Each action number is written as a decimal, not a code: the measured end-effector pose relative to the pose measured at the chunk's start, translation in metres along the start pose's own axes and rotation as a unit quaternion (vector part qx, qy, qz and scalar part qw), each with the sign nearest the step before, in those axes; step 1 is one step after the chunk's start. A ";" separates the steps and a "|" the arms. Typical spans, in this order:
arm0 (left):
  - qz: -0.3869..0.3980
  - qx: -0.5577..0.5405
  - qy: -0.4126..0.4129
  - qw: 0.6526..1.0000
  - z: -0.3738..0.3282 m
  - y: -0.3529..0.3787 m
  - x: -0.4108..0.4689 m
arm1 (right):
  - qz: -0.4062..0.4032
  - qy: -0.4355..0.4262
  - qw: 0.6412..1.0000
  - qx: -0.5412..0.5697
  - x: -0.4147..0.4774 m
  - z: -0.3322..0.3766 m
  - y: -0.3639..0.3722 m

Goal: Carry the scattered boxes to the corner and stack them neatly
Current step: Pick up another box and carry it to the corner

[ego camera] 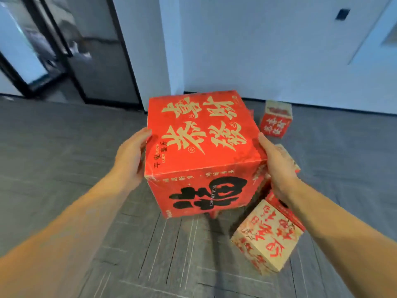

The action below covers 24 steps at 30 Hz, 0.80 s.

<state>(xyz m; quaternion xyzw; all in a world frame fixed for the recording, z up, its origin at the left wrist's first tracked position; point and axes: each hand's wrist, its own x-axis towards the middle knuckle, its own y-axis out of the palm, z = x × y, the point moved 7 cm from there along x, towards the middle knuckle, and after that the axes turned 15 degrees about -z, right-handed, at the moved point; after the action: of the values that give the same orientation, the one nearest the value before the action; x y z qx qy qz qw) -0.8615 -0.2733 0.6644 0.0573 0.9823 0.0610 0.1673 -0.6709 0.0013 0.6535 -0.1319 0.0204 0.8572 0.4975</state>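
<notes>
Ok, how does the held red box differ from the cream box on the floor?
The red box carries gold and black characters; the cream box carries red ones. The left hand and right hand grip the red box; the cream box lies on the floor. Both are printed cartons.

the left hand (129,155) and right hand (277,168) gripped opposite sides of the red box (202,143). a beige box (266,237) lay just below the right hand; a small carton (276,119) stood beyond that hand.
</notes>
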 end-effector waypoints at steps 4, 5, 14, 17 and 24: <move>0.014 -0.044 0.064 0.997 -0.126 -0.033 -0.046 | 0.057 -0.022 0.996 0.057 -0.058 0.114 0.045; 0.003 -0.053 0.088 0.995 -0.155 -0.046 -0.056 | 0.059 -0.037 0.995 0.068 -0.074 0.140 0.055; -0.029 -0.091 0.225 0.970 -0.310 -0.166 -0.115 | 0.085 -0.075 0.985 0.128 -0.185 0.269 0.160; -0.065 -0.089 0.241 0.964 -0.337 -0.217 -0.113 | 0.101 -0.066 0.983 0.140 -0.217 0.278 0.213; -0.157 -0.102 0.258 0.948 -0.372 -0.353 -0.074 | 0.187 -0.032 0.975 0.117 -0.275 0.279 0.367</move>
<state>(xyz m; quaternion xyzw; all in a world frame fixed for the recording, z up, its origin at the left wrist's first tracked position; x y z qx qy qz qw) -0.9498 -0.6681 0.9870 -0.1328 0.9770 0.1466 -0.0793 -0.9141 -0.3710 0.9553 -0.0391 0.1288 0.9306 0.3405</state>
